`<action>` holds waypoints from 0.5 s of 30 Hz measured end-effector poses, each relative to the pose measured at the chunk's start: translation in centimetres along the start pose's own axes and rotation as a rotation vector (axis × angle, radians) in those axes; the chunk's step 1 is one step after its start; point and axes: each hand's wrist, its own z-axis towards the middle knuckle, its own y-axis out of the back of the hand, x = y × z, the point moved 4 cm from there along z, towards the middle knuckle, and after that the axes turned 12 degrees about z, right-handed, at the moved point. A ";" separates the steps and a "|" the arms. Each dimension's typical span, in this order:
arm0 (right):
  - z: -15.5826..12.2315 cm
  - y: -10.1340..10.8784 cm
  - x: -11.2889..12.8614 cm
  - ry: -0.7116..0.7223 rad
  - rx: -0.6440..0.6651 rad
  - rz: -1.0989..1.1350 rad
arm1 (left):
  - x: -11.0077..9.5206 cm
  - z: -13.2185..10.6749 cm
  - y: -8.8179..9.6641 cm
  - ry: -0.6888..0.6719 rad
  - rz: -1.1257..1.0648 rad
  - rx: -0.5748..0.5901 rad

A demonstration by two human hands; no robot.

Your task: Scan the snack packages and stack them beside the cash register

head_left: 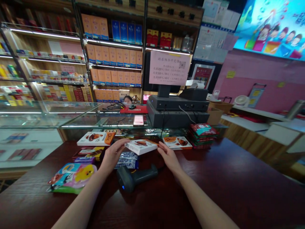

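Between my two hands a white and orange chocolate box (143,147) is held tilted above the dark wooden table. My left hand (113,156) grips its left end, and my right hand (169,157) has its fingertips at the right end. A black barcode scanner (135,178) with a small blue light lies just in front of the box. Partly hidden under the box are blue and white packets (127,159). Similar chocolate boxes rest on either side: one at the left (95,139), one at the right (177,143).
Left of my forearm lies a colourful snack bag (73,178), with brown and yellow packs (89,153) behind it. Stacked red-brown packets (202,136) stand at the right. Beyond the table are a glass counter (78,120), a black cash register (177,111) and stocked shelves.
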 end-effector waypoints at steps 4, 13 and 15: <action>-0.3 -0.1 1.1 -0.001 -0.018 0.043 | -0.3 0.1 0.7 0.015 0.072 -0.121; -1.1 -0.7 2.4 0.026 -0.011 0.077 | 0.5 -0.1 0.6 0.087 0.121 -0.149; -1.1 -0.7 2.2 0.041 -0.019 0.068 | 0.5 -0.1 0.3 0.106 0.116 -0.132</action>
